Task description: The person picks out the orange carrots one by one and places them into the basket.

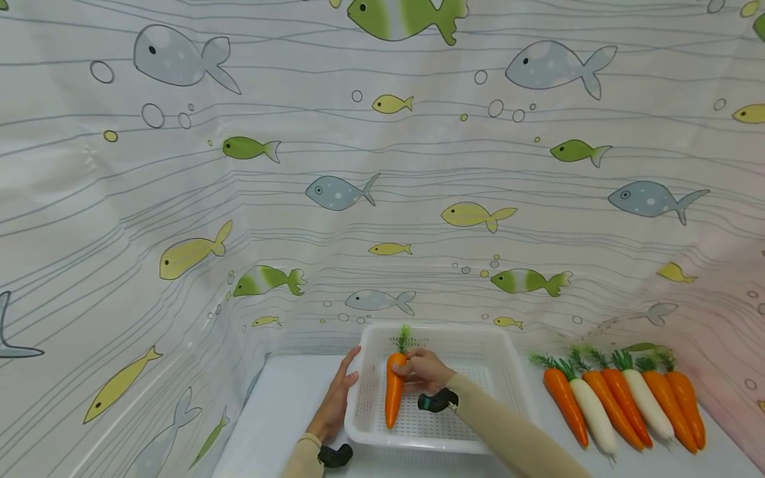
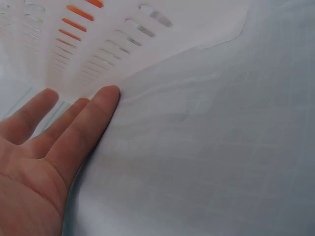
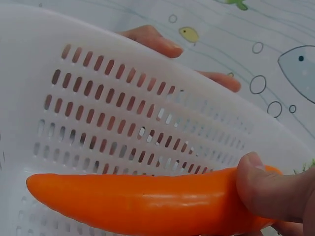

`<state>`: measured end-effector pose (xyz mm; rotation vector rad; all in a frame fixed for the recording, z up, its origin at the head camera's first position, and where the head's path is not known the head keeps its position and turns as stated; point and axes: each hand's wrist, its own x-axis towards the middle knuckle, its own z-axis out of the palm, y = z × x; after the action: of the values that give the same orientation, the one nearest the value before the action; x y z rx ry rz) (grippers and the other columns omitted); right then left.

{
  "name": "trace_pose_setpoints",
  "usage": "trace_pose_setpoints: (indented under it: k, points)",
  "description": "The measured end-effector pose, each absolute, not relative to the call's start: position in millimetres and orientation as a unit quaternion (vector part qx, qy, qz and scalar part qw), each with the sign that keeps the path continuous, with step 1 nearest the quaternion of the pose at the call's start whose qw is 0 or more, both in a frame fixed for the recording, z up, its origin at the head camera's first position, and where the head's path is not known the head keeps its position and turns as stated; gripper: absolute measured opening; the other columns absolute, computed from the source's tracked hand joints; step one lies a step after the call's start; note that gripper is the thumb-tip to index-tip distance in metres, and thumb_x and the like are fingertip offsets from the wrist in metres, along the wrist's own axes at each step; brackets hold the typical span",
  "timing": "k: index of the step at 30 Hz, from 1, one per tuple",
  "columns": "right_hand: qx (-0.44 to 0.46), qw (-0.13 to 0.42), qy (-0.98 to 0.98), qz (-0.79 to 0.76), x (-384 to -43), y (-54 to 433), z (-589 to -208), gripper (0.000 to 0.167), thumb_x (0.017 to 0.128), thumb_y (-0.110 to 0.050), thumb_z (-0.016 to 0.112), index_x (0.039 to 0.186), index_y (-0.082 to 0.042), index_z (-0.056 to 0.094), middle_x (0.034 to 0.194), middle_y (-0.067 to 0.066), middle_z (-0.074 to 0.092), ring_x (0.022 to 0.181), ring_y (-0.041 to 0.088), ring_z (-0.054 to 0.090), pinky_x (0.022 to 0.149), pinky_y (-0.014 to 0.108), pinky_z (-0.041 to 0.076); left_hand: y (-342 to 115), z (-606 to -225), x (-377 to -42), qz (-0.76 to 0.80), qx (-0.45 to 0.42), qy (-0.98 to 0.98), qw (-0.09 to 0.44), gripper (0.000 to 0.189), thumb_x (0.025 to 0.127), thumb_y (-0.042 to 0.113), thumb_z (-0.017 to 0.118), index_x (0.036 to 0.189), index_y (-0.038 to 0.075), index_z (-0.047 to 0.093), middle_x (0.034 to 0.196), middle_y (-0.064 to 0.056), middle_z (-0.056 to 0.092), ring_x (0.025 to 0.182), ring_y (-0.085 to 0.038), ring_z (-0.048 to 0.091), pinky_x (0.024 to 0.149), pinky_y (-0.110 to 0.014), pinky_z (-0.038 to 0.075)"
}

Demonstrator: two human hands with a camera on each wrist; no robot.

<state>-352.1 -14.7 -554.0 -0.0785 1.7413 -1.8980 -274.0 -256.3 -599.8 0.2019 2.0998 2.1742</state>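
An orange carrot (image 1: 393,393) with a feathery green top is held by my right hand (image 1: 427,372) near its leafy end. The thumb (image 3: 261,189) lies across it in the right wrist view. The carrot is at the left side of a white perforated plastic basket (image 1: 418,439), its tip pointing toward me. Whether it touches the basket floor I cannot tell. My left hand (image 1: 335,401) is at the outside of the basket's left wall, its fingers extended. In the left wrist view those fingers (image 2: 81,130) reach up along the slotted wall (image 2: 167,42), through which some orange shows.
Right of the basket lies a row of orange carrots (image 1: 564,405) and white radishes (image 1: 594,411) with green tops, on a white table (image 1: 287,392). A fish-printed curtain (image 1: 418,153) stands behind the basket and along both sides.
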Motion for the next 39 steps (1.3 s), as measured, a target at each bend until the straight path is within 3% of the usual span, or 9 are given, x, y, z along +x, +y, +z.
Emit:
trace_pose_setpoints:
  k: [9,18,27,39]
  points:
    - [-0.028,0.289,0.636,-0.715,-357,-25,-559,0.041,0.089,0.002,0.078,0.119,0.003,0.05,0.119,0.025,0.066,0.098,0.033,0.072,0.088,0.052,0.065,-256,-601,-274,0.704,0.068,0.706,0.051,0.06,0.113,0.042,0.036,0.169,0.039,0.017,0.177,-0.013,0.017,0.145,-0.037,0.045,0.111,-0.051,0.05]
    - [-0.072,0.325,0.649,-0.684,-358,-30,-564,0.031,0.091,0.003,0.078,0.112,0.005,0.055,0.114,0.023,0.069,0.096,0.032,0.072,0.09,0.055,0.064,-253,-600,-273,0.703,0.069,0.706,0.045,0.059,0.113,0.041,0.036,0.169,0.036,0.018,0.176,-0.017,0.02,0.146,-0.042,0.046,0.108,-0.049,0.053]
    - [-0.093,0.344,0.647,-0.673,-354,-36,-562,0.031,0.091,0.004,0.076,0.112,0.004,0.054,0.116,0.023,0.069,0.098,0.032,0.072,0.091,0.057,0.063,-254,-600,-274,0.703,0.071,0.707,0.043,0.059,0.113,0.043,0.035,0.169,0.036,0.017,0.175,-0.017,0.023,0.146,-0.041,0.046,0.109,-0.047,0.052]
    - [-0.122,0.3,0.713,-0.622,-350,-37,-560,0.032,0.088,0.0,0.081,0.111,0.008,0.06,0.108,0.022,0.071,0.094,0.029,0.075,0.081,0.047,0.067,-252,-603,-275,0.698,0.074,0.712,0.033,0.059,0.113,0.041,0.034,0.169,0.037,0.018,0.176,-0.013,0.022,0.148,-0.04,0.044,0.112,-0.048,0.05]
